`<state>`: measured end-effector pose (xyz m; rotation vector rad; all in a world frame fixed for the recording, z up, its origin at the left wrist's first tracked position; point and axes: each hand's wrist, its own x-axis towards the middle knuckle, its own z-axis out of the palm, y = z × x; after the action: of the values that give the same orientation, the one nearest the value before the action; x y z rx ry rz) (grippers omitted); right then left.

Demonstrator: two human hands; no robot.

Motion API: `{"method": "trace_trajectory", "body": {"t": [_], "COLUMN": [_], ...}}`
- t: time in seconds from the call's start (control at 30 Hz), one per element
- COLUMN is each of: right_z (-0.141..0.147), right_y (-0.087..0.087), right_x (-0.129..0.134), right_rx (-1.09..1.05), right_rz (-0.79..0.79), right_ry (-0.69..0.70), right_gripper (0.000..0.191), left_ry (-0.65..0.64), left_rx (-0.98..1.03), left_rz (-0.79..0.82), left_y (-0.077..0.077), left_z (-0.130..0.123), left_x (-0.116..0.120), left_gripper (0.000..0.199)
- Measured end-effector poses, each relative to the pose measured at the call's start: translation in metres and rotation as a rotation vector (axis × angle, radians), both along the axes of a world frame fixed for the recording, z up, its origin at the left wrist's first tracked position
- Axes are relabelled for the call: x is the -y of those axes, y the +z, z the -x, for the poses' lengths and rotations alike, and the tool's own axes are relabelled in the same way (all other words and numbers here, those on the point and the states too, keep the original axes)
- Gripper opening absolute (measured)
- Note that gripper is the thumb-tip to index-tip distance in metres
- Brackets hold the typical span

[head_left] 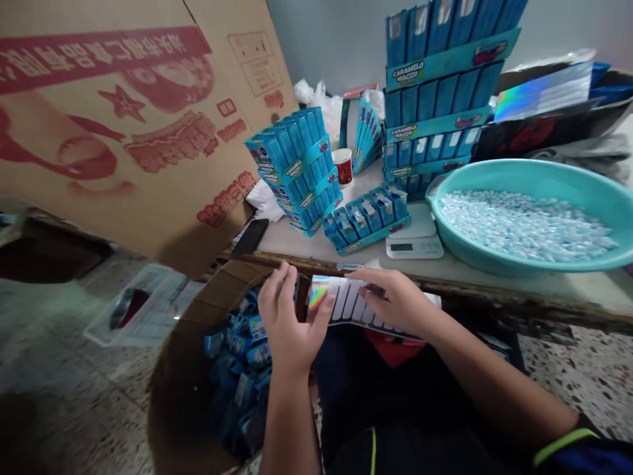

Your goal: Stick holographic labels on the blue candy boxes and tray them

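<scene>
A sheet of silvery, slanted strip stickers (346, 300) lies across my lap, just below the table edge. Its left end has a rainbow sheen and sits in the crook of my left hand (291, 316), with the thumb over it. The other left fingers point upward, off the sheet. From the right, my right hand (395, 297) bends over the sheet, fingers and thumb pinched at the strips. Whether one strip is lifted there I cannot make out. Below my left hand, a cardboard box (173, 376) holds many small blue packs (247, 343).
On the table stand blue display boxes in a left stack (299, 171), a taller stack (430, 99) and a single tray (368, 221). A scale (414, 247), a turquoise basin (534, 260) of wrapped candies, a paper cup (342, 166) and a phone (250, 236) are nearby. A large carton (148, 218) rises left.
</scene>
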<state>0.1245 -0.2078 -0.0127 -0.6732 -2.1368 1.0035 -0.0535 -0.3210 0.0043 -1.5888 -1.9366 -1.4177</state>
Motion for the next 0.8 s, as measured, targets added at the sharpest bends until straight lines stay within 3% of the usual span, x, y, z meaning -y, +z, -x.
{"method": "trace_trajectory", "body": {"t": [0.13, 0.2, 0.43, 0.63, 0.8], "right_z": [-0.016, -0.023, -0.04, -0.044, -0.046], "right_y": [0.025, 0.03, 0.031, 0.034, 0.029], "right_x": [0.006, 0.012, 0.022, 0.022, 0.019], "right_rx": [0.029, 0.036, 0.106, 0.092, 0.1], "right_rz": [-0.148, -0.216, -0.354, -0.408, -0.368], "right_ry": [0.006, -0.01, -0.02, -0.047, -0.025], "right_gripper": [0.039, 0.039, 0.043, 0.021, 0.021], "left_ry": [-0.208, -0.241, -0.31, -0.286, -0.335], "left_rx": [0.031, -0.005, -0.173, -0.123, -0.176], "left_rz": [0.169, 0.188, 0.172, 0.122, 0.156], "left_y": [0.019, 0.021, 0.023, 0.021, 0.017], "left_z": [0.003, 0.004, -0.003, -0.018, -0.018], "left_x": [-0.003, 0.0, 0.007, 0.001, -0.002], "left_gripper": [0.043, 0.033, 0.006, 0.005, 0.008]}}
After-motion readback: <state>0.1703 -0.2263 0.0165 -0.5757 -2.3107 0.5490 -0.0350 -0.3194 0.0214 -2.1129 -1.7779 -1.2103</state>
